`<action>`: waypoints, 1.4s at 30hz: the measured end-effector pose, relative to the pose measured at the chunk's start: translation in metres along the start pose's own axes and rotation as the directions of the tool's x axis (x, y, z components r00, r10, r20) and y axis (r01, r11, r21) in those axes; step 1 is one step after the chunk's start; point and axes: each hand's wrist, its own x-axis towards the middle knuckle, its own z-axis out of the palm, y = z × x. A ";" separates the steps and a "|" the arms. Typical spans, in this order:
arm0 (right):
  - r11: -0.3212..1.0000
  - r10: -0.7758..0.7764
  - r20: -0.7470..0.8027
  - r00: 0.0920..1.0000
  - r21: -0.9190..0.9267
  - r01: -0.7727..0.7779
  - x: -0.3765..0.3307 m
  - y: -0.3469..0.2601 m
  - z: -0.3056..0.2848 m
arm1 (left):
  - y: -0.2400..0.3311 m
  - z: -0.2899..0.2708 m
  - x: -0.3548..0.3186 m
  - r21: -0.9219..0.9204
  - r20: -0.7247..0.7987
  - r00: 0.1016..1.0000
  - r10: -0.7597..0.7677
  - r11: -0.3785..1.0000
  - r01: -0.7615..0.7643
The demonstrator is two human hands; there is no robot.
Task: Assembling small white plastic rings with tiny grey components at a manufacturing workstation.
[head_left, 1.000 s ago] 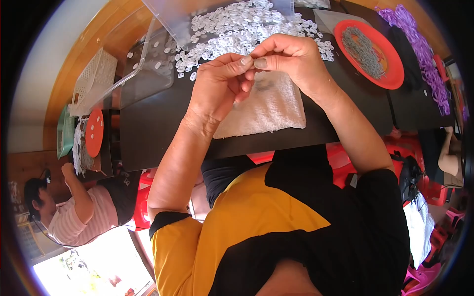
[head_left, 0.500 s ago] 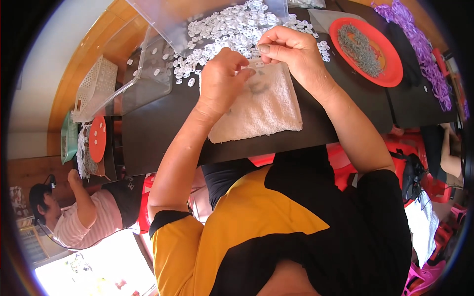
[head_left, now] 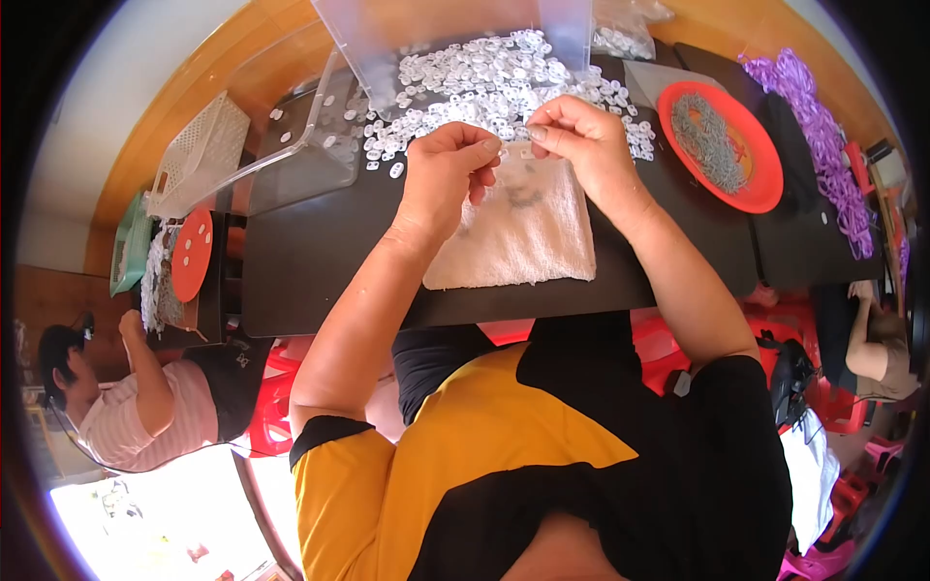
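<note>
Above a whitish towel (head_left: 523, 247) on the dark table, my left hand (head_left: 448, 174) is closed, its thumb and forefinger pressed together. What sits in that pinch, if anything, is too small to make out. My right hand (head_left: 586, 140) is closed as well, thumb against forefinger, over the towel's far right part. Its grip also hides whatever it may hold. A small gap separates the two sets of fingertips. Just beyond them spreads a heap of small white oval pieces with holes (head_left: 475, 73). A dark smudge or small grey bits lie on the towel between the hands.
A red plate (head_left: 765, 189) of thin grey pieces (head_left: 705, 140) stands at right, beside a purple stringy bundle (head_left: 804, 107). Clear plastic bins (head_left: 334, 87) flank the heap. A plastic bag (head_left: 625, 39) lies behind. Another person (head_left: 160, 407) works at left.
My left hand's fingers have drawn together into a pinch, and its fingertips are closer to the right hand's. The right hand stays pinched. The whole view has shifted slightly.
</note>
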 end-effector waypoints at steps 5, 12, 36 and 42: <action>0.999 0.002 0.047 0.999 0.048 -0.004 -0.004 -0.013 0.025 | 0.003 -0.004 -0.010 -0.236 0.025 1.000 -0.009 0.972 0.014; 0.999 -0.025 0.102 0.994 -0.024 0.028 0.013 -0.020 0.030 | 0.009 -0.005 -0.009 -0.230 0.040 0.996 0.080 0.971 -0.069; 0.998 0.060 -0.024 0.998 0.032 -0.059 0.008 0.006 0.036 | -0.021 -0.011 0.003 -0.384 -0.099 0.995 -0.030 0.923 -0.011; 0.990 0.092 -0.017 0.996 0.106 -0.090 0.007 0.002 0.040 | -0.019 -0.009 0.000 -0.382 -0.063 0.998 -0.020 0.924 -0.005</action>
